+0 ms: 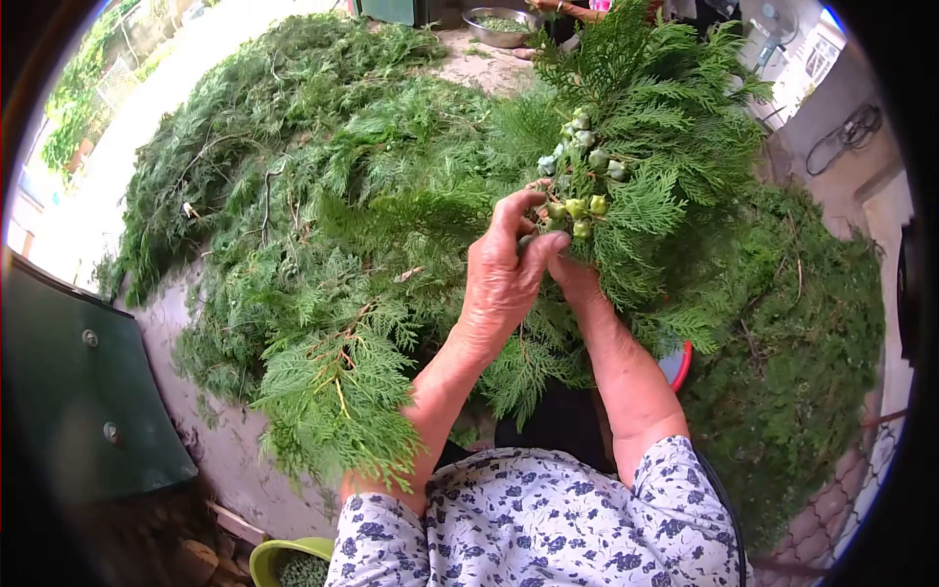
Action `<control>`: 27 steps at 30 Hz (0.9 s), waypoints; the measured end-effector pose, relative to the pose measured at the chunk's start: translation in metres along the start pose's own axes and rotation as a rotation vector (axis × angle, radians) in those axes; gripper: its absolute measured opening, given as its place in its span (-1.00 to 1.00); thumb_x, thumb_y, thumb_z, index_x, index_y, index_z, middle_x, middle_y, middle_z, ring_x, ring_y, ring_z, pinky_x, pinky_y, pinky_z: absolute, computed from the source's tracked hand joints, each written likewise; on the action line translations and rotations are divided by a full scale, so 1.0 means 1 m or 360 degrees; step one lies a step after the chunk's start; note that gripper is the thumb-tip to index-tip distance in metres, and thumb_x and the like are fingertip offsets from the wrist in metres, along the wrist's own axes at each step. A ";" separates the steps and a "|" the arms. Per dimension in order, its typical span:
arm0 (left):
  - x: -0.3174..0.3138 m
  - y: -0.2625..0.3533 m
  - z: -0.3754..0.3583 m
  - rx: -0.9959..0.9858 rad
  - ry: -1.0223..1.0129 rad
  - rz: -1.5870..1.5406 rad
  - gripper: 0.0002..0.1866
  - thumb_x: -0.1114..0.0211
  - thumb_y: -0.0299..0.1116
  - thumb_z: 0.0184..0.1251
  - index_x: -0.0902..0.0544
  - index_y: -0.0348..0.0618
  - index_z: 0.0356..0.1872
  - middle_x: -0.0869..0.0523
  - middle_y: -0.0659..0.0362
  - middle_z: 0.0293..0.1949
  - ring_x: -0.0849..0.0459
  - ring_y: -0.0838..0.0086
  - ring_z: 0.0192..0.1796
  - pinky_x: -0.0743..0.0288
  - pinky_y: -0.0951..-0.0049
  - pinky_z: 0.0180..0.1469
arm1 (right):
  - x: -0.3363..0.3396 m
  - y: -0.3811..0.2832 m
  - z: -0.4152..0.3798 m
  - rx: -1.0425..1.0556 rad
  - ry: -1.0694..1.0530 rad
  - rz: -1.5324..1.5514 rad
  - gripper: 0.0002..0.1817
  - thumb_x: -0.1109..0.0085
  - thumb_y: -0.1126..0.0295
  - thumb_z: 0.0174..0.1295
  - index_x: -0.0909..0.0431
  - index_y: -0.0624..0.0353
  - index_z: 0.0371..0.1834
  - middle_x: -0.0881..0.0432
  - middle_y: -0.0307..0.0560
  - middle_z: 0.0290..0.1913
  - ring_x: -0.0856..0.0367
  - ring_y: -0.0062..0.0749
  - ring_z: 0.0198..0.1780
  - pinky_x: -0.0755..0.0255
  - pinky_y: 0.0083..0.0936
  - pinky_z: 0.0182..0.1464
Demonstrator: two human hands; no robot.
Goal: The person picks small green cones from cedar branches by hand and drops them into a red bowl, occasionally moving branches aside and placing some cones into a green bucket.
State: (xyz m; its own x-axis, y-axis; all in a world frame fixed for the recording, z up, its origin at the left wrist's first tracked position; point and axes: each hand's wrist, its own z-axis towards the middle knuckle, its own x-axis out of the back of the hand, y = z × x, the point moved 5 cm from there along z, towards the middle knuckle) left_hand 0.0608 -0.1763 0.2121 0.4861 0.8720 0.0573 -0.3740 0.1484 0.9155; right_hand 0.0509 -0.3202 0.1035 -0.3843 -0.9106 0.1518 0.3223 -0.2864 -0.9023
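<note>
A leafy green cypress branch (pixel 665 137) stands up before me, its flat, scaly sprays spread to the right. Pale blue-green and yellow-green cones (pixel 577 207) cluster on it by my fingertips. My left hand (pixel 504 249) is closed, fingers curled and thumb pressed in at the stem beside the lowest cones. Just behind the left thumb is my right hand (pixel 575 279), at the branch's lower part; its fingers are mostly hidden by the left hand and the leaves. Another leafy spray (pixel 342 401) lies across my left forearm.
A large heap of cut branches (pixel 391 147) covers the ground ahead, with more greenery (pixel 792 362) at right. A yellow-green bucket (pixel 264 563) holds small green pieces at lower left. A metal bowl (pixel 497 27) stands near another person's arm (pixel 572 10). A red-rimmed container (pixel 678 367) shows beside my right forearm.
</note>
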 end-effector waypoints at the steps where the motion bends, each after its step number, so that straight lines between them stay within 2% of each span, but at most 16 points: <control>1: -0.004 0.000 0.003 -0.0007 -0.0007 0.0002 -0.58 -0.31 -0.44 0.14 -0.41 -0.13 0.03 -0.53 0.16 -0.48 -0.48 0.52 -0.46 -0.40 0.55 -0.38 | -0.002 0.011 -0.001 -0.0030 0.0011 0.0185 -0.55 0.19 0.26 0.38 -0.13 0.15 0.29 -0.30 -0.05 0.21 -0.24 -0.34 0.27 -0.16 -0.35 0.33; 4: -0.016 0.003 0.008 -0.0223 -0.0042 0.0221 -0.56 -0.31 -0.48 0.10 -0.40 -0.13 0.02 -0.58 -0.01 -0.30 -0.59 0.24 -0.31 -0.49 0.40 -0.27 | -0.001 0.034 -0.004 -0.0130 0.0106 0.0091 -0.56 0.17 0.22 0.37 -0.16 0.15 0.26 -0.31 -0.08 0.18 -0.27 -0.36 0.22 -0.19 -0.40 0.28; 5: -0.017 -0.005 0.009 -0.0228 -0.0048 0.0224 -0.56 -0.31 -0.48 0.10 -0.40 -0.13 0.02 -0.58 -0.01 -0.30 -0.59 0.24 -0.31 -0.49 0.40 -0.27 | -0.001 0.040 -0.004 -0.0182 0.0151 0.0044 -0.56 0.16 0.21 0.37 -0.17 0.14 0.25 -0.32 -0.09 0.17 -0.29 -0.37 0.20 -0.21 -0.42 0.26; 7: -0.014 -0.007 0.010 -0.0421 0.0089 0.0251 -0.59 -0.29 -0.47 0.16 -0.42 -0.09 0.05 -0.63 0.17 -0.42 -0.56 0.57 -0.40 -0.46 0.54 -0.32 | 0.003 0.038 -0.004 -0.0226 0.0207 -0.0004 -0.56 0.15 0.19 0.37 -0.18 0.14 0.23 -0.33 -0.11 0.16 -0.30 -0.38 0.17 -0.22 -0.45 0.24; 8: -0.013 -0.013 0.007 -0.0267 0.0059 0.0242 -0.60 -0.25 -0.53 0.17 -0.42 -0.09 0.05 -0.65 0.14 -0.39 -0.60 0.55 -0.38 -0.47 0.55 -0.33 | 0.004 0.036 -0.003 -0.0208 0.0184 -0.0126 -0.56 0.17 0.20 0.37 -0.17 0.15 0.25 -0.31 -0.10 0.18 -0.29 -0.39 0.20 -0.21 -0.44 0.26; 11: -0.010 -0.005 0.005 -0.0195 0.0107 0.0255 -0.61 -0.23 -0.54 0.19 -0.42 -0.09 0.06 -0.64 0.15 -0.41 -0.59 0.56 -0.40 -0.47 0.55 -0.35 | 0.003 0.021 -0.002 -0.0158 0.0102 -0.0486 -0.54 0.23 0.22 0.38 -0.11 0.16 0.28 -0.25 -0.08 0.24 -0.23 -0.40 0.26 -0.16 -0.42 0.31; 12: -0.009 -0.003 0.004 -0.0035 0.0116 0.0208 -0.60 -0.26 -0.52 0.17 -0.42 -0.08 0.06 -0.64 0.15 -0.41 -0.58 0.56 -0.41 -0.47 0.55 -0.36 | 0.002 0.018 -0.002 -0.0141 0.0074 -0.0608 -0.54 0.25 0.22 0.39 -0.09 0.16 0.30 -0.23 -0.07 0.26 -0.21 -0.41 0.28 -0.15 -0.42 0.32; 13: -0.010 -0.004 0.005 -0.0041 0.0113 0.0210 -0.60 -0.26 -0.52 0.17 -0.42 -0.08 0.06 -0.64 0.15 -0.41 -0.58 0.56 -0.41 -0.47 0.55 -0.36 | 0.002 0.028 -0.003 -0.0137 0.0079 -0.0607 -0.54 0.25 0.22 0.39 -0.09 0.16 0.30 -0.23 -0.07 0.26 -0.21 -0.41 0.28 -0.15 -0.42 0.32; 15: -0.011 -0.003 0.006 -0.0219 0.0123 0.0373 -0.56 -0.29 -0.50 0.15 -0.41 -0.08 0.07 -0.63 0.17 -0.41 -0.58 0.57 -0.41 -0.46 0.56 -0.36 | 0.003 0.053 -0.007 -0.0084 0.0200 -0.0830 -0.53 0.10 0.20 0.35 -0.16 0.17 0.24 -0.32 -0.04 0.16 -0.28 -0.33 0.20 -0.21 -0.36 0.25; 16: -0.012 0.000 0.008 -0.0212 0.0154 0.0316 -0.57 -0.32 -0.51 0.10 -0.45 -0.09 0.03 -0.63 0.16 -0.38 -0.61 0.50 -0.37 -0.48 0.53 -0.32 | -0.002 0.005 -0.006 -0.0091 0.0067 -0.1156 -0.54 0.22 0.17 0.39 -0.13 0.15 0.27 -0.31 -0.02 0.17 -0.27 -0.31 0.23 -0.18 -0.35 0.28; 17: -0.011 -0.001 0.010 -0.0216 0.0152 0.0316 -0.57 -0.32 -0.51 0.10 -0.45 -0.09 0.03 -0.63 0.16 -0.38 -0.61 0.50 -0.37 -0.48 0.53 -0.32 | -0.001 0.007 -0.005 -0.0089 0.0071 -0.1156 -0.54 0.22 0.17 0.39 -0.13 0.15 0.27 -0.31 -0.02 0.17 -0.27 -0.31 0.23 -0.18 -0.35 0.28; 19: -0.008 0.010 0.012 -0.0612 0.0229 0.0453 -0.63 -0.32 -0.54 0.07 -0.52 -0.12 -0.05 -0.64 0.13 -0.36 -0.63 0.40 -0.34 -0.49 0.49 -0.26 | -0.002 0.014 -0.006 0.0072 0.0109 -0.1158 -0.53 0.22 0.21 0.39 -0.09 0.17 0.29 -0.30 -0.02 0.19 -0.27 -0.34 0.24 -0.18 -0.36 0.28; 20: -0.006 0.010 0.011 -0.0517 0.0202 0.0390 -0.71 -0.30 -0.56 0.07 -0.57 -0.18 -0.13 -0.65 0.08 -0.33 -0.64 0.31 -0.31 -0.50 0.45 -0.23 | -0.003 0.018 -0.006 0.0153 0.0130 -0.1158 -0.52 0.22 0.23 0.39 -0.07 0.18 0.30 -0.30 -0.02 0.20 -0.27 -0.35 0.24 -0.19 -0.37 0.29; 23: 0.000 0.013 0.002 -0.0386 0.0263 0.0560 -0.74 -0.25 -0.56 0.09 -0.57 -0.22 -0.15 -0.64 0.04 -0.33 -0.63 0.30 -0.32 -0.49 0.46 -0.24 | -0.004 0.024 -0.006 0.0392 0.0195 -0.1157 -0.50 0.22 0.29 0.38 0.00 0.22 0.33 -0.29 -0.01 0.24 -0.27 -0.38 0.26 -0.19 -0.39 0.30; 25: 0.005 0.013 -0.002 -0.0405 0.0282 0.0576 -0.81 -0.23 -0.55 0.10 -0.56 -0.26 -0.22 -0.62 0.04 -0.40 -0.61 0.25 -0.40 -0.47 0.44 -0.32 | -0.003 -0.009 -0.003 0.0245 0.0172 -0.0966 -0.51 0.22 0.28 0.39 -0.05 0.22 0.32 -0.31 -0.01 0.23 -0.31 -0.38 0.21 -0.23 -0.38 0.25; 27: 0.007 0.017 -0.009 -0.0205 0.0152 0.0751 -0.86 -0.23 -0.52 0.11 -0.55 -0.29 -0.28 -0.60 0.05 -0.47 -0.55 0.22 -0.50 -0.42 0.38 -0.39 | 0.000 -0.038 -0.001 -0.0043 0.0115 -0.0591 -0.54 0.24 0.25 0.40 -0.17 0.23 0.30 -0.33 0.00 0.22 -0.38 -0.38 0.12 -0.31 -0.37 0.17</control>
State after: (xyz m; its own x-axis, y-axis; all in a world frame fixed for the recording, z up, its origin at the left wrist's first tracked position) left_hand 0.0508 -0.1636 0.2242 0.1679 0.8960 0.4111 -0.6331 -0.2216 0.7416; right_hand 0.0375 -0.3085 0.1374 -0.5308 -0.7226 0.4428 0.1271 -0.5845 -0.8014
